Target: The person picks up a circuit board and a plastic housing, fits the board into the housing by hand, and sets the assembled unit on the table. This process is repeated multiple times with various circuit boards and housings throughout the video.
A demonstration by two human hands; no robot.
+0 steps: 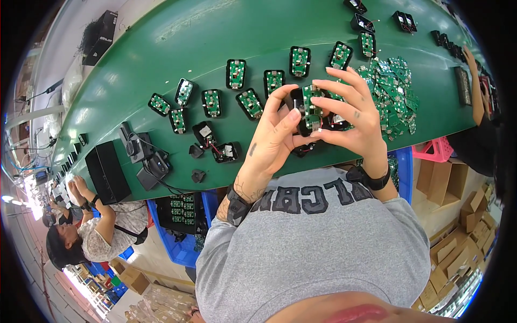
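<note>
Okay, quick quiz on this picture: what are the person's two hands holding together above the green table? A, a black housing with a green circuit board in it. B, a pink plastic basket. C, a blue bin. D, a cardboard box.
A: the left hand and right hand both grip a black housing with a green circuit board set in it, above the green table.

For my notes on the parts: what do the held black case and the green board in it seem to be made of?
The black case looks like matte moulded plastic: dull, even surface. The green board looks like rigid coated circuit laminate: flat, glossy green, small silver parts. Both hands, left hand and right hand, grip it.
</note>
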